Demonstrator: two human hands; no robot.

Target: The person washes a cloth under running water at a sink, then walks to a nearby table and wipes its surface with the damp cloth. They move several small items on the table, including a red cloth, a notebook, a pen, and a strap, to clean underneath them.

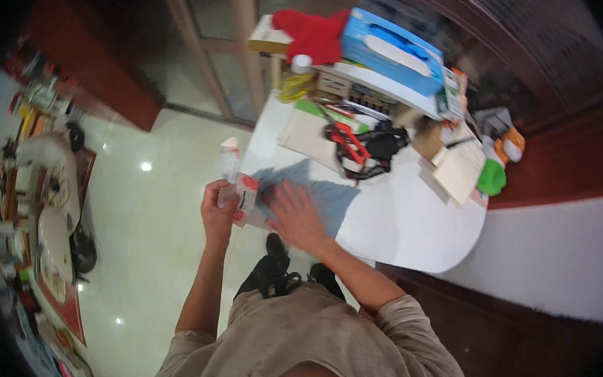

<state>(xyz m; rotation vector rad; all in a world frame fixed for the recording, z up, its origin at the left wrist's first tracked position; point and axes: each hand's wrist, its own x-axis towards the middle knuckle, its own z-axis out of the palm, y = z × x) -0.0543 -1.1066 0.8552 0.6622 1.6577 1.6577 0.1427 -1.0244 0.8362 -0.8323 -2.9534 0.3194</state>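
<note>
My left hand pinches the edge of a thin plastic package with red print, which reaches over the near left edge of the white table. A pale printed flap of it stands up above the fingers. Beside the package lies a grey-blue cloth. My right hand is blurred and rests flat over the cloth, close to the package, with its fingers spread. Whether its palm touches the cloth is hidden.
Behind the cloth are a notebook, red-handled scissors or pliers and black straps. A blue glove box and a red cloth sit on a raised shelf. A bottle of yellow liquid stands left; a scooter is on the floor.
</note>
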